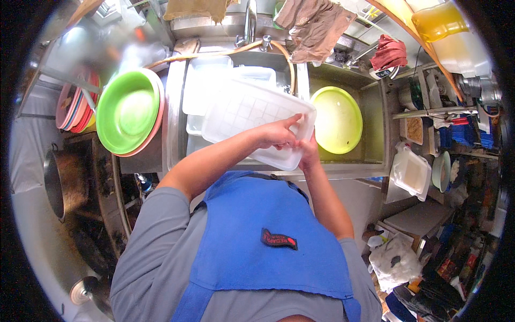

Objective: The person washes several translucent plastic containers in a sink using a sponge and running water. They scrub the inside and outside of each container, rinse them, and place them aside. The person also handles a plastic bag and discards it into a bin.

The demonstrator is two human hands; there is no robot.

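Note:
A translucent white plastic container, with a grid pattern on its flat face, is held tilted over the left sink basin. My right hand grips its right end, the fingers partly hidden behind the wall. Across the container's near right part lies my left hand, index finger stretched out and the others curled; whether it pinches anything is hidden. Beneath are more translucent containers in the basin. Just right of my hands, a yellow-green plastic bowl stands in the right sink basin.
Behind the sink rises a metal faucet, with an orange hose curving round. Stacked green and pink basins stand left. Brown cloths hang above. At right are a white container and a metal rail.

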